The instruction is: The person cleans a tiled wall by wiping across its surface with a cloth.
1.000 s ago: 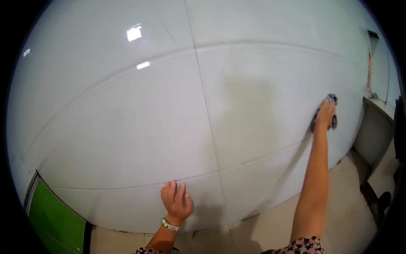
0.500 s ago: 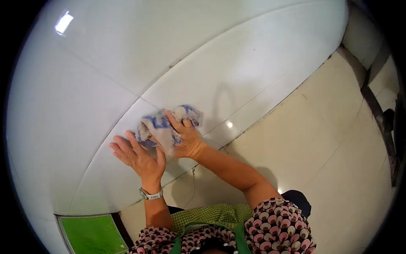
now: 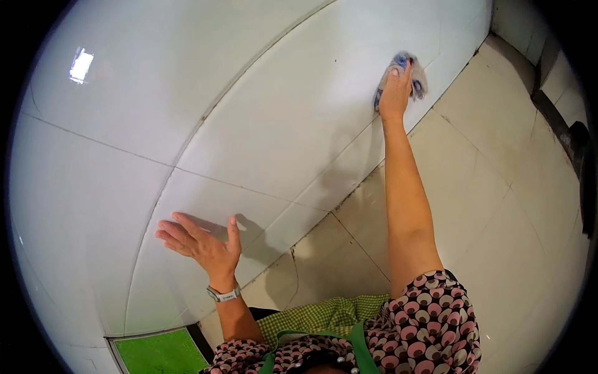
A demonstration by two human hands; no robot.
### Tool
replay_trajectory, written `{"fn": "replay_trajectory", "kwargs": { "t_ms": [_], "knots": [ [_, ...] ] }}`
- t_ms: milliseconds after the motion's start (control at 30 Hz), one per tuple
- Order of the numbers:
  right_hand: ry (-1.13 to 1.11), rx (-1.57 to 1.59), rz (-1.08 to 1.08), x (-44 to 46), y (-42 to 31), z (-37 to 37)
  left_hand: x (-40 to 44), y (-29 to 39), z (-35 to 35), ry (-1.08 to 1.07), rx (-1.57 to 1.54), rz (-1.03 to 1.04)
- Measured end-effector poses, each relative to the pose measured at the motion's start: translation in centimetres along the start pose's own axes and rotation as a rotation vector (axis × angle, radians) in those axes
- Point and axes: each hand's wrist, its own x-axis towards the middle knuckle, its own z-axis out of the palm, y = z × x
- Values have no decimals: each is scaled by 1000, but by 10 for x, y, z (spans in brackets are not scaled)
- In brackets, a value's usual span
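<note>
At the upper right, my right hand (image 3: 394, 96) presses a crumpled blue and grey-white cloth (image 3: 418, 81) against the white tiled wall (image 3: 274, 137), close to where the wall meets the floor. That arm is stretched far out. My left hand (image 3: 202, 243) is at the lower left, fingers extended and thumb apart, with nothing in it. It is close to the wall tiles and casts a shadow on them; whether the palm touches the wall I cannot tell. A light-coloured wristband (image 3: 224, 294) is on the left wrist.
Beige floor tiles (image 3: 473, 187) stretch along the right, with dark grime in the seam by the wall. A green panel in a frame (image 3: 162, 354) is at the lower left. Dark objects (image 3: 579, 143) stand at the far right edge. A green checked apron (image 3: 324, 318) covers my front.
My right hand has swept the cloth from beside the left hand, up and to the right along the wall. The left hand has shifted slightly downward in view, its thumb spread wider.
</note>
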Motion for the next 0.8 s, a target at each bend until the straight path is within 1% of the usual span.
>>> {"fn": "replay_trajectory", "kwargs": {
  "t_ms": [67,100,167,200,233,267,333,367,400,467,500,567,600,633,700,767,800],
  "knots": [
    [10,35,49,-14,-14,11,1,-7,0,-3,11,-10],
    [12,23,-52,-28,-25,21,2,-11,-1,-5,19,-15],
    [-19,-52,-220,-70,-71,37,0,-17,0,19,25,-32],
    [-9,-32,-182,-75,-83,39,0,-20,1,43,28,-45],
    [-91,-42,-462,-108,-121,39,-1,-22,1,43,31,-49],
    [-156,-33,-541,-122,-145,38,-3,-24,1,74,49,-61],
    [-437,54,-568,-134,-198,19,-4,-29,2,105,70,-70],
    [-392,152,-573,-139,-201,23,-5,-33,3,137,74,-72],
    [-401,157,-594,-134,-194,26,-5,-35,3,170,77,-74],
    [-311,58,-651,-126,-177,28,-8,-32,-1,164,81,-77],
    [-211,-47,-684,-124,-169,26,-8,-31,-2,160,83,-83],
    [-138,61,-127,-66,-123,20,-1,-27,-1,171,77,-53],
    [-148,-105,-165,-63,-119,19,3,-26,-1,184,68,-27],
    [-90,-132,-55,-32,-75,14,4,-25,-1,183,71,-23],
    [-101,-128,-22,-16,-43,8,7,-24,-1,168,82,-21],
    [-222,19,167,-13,-47,4,6,-25,1,151,78,-30],
    [-113,18,79,-30,-52,14,7,-26,2,142,70,-35]
  ]
}}
